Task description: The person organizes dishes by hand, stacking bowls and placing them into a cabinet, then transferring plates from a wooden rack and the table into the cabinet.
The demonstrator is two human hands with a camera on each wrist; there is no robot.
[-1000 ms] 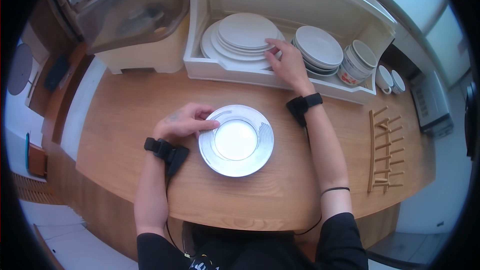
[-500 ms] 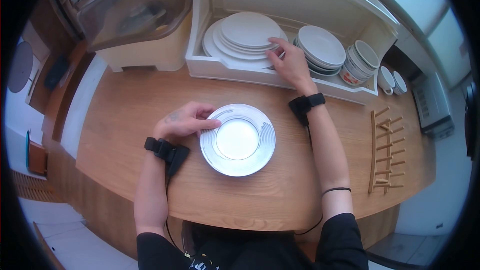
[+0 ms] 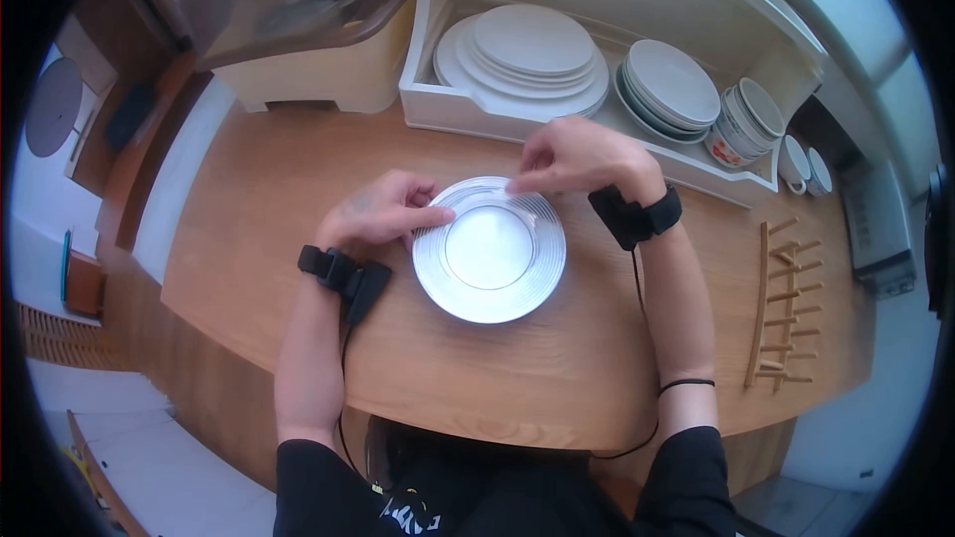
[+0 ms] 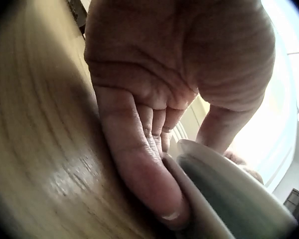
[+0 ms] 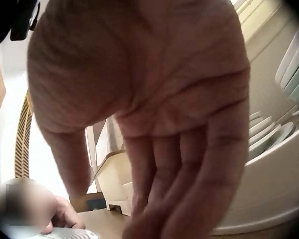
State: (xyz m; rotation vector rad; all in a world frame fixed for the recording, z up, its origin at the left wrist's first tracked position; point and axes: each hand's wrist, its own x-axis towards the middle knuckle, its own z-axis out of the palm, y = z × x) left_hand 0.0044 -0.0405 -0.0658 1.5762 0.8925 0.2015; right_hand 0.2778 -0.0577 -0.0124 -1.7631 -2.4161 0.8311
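A white plate with grey lined rim lies over the table's middle. My left hand grips its left edge, thumb on top. Two rims, one above the other, show in the left wrist view, the upper rim by the thumb side of my left hand; fingers reach beneath. My right hand is at the plate's far edge, fingertips over the rim; whether they touch it I cannot tell. In the right wrist view my right hand has thumb apart from loosely bent fingers, nothing between them.
Behind, a cream rack holds a large plate stack, a smaller plate stack and bowls. Cups stand beside it. A wooden peg rack lies at right, a lidded bin stands back left.
My right hand has come away from the large plate stack, back toward me and left, to the far rim of the plate. My left hand keeps its grip. The head view has shifted slightly.
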